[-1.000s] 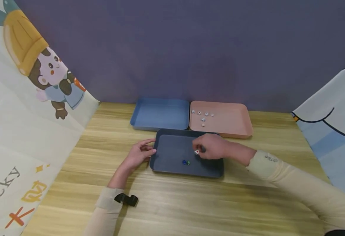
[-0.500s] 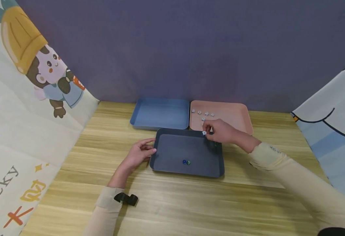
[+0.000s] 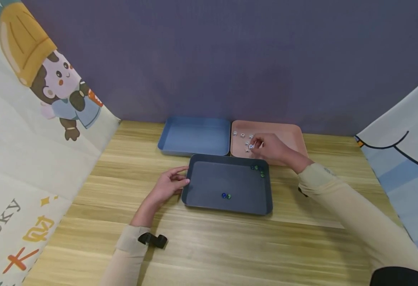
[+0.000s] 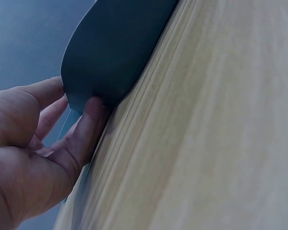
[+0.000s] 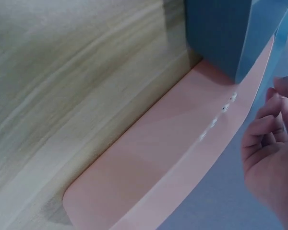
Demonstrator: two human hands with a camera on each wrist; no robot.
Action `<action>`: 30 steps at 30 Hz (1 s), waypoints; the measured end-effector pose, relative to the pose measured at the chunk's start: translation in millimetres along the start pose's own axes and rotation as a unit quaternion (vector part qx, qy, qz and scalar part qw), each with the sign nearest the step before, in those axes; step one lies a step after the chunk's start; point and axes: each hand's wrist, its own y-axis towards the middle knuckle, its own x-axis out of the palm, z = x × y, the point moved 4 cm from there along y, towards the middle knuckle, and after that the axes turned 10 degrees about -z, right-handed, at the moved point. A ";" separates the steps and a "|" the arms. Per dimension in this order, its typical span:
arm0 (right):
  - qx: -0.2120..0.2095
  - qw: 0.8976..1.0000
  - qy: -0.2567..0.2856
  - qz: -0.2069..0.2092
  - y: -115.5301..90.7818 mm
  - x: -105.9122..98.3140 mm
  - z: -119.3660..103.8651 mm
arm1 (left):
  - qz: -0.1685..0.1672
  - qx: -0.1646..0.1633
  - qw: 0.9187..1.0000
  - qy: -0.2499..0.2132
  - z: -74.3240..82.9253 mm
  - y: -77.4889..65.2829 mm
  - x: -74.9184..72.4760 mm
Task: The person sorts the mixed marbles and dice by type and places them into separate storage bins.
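Note:
My right hand [image 3: 269, 147] pinches a white die [image 3: 251, 146] low over the pink tray [image 3: 287, 137]. Several other white dice [image 3: 242, 135] lie on that tray's left half, some right beside the held one. In the right wrist view, the curled fingers of my right hand [image 5: 273, 129] are by the tray wall, and the held die is hidden. My left hand [image 3: 169, 182] holds the left edge of the dark grey tray [image 3: 209, 174]. Seen from the left wrist, its thumb touches the rim and a finger [image 4: 89, 122] bends against the outer wall near the table.
In the grey tray, a blue marble [image 3: 224, 195] and a green marble [image 3: 229, 196] lie near the front, with several more marbles [image 3: 257, 168] in the back right corner. A blue tray [image 3: 196, 137] stands left of the pink one. A purple-grey backdrop [image 3: 209, 59] rises behind.
My right hand has carried the die from the grey tray back and right to the pink tray, uncovering the corner marbles. The left hand stays at the grey tray's edge.

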 end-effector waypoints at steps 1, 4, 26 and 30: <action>0.004 1.000 -0.002 0.004 1.5 -1.5 2.1 | 0.000 0.000 1.000 -0.001 0.1 -0.1 0.0; 0.012 1.000 -0.003 0.011 5.4 -5.7 6.9 | 0.003 0.002 1.000 -0.006 0.0 -0.6 0.1; 0.054 0.997 0.042 0.027 24.6 -29.0 23.8 | 0.012 0.019 1.000 0.007 -2.0 -0.9 -2.5; 0.072 0.996 0.037 0.026 24.0 -29.1 28.6 | 0.014 0.017 1.000 0.007 -2.4 -1.6 -2.1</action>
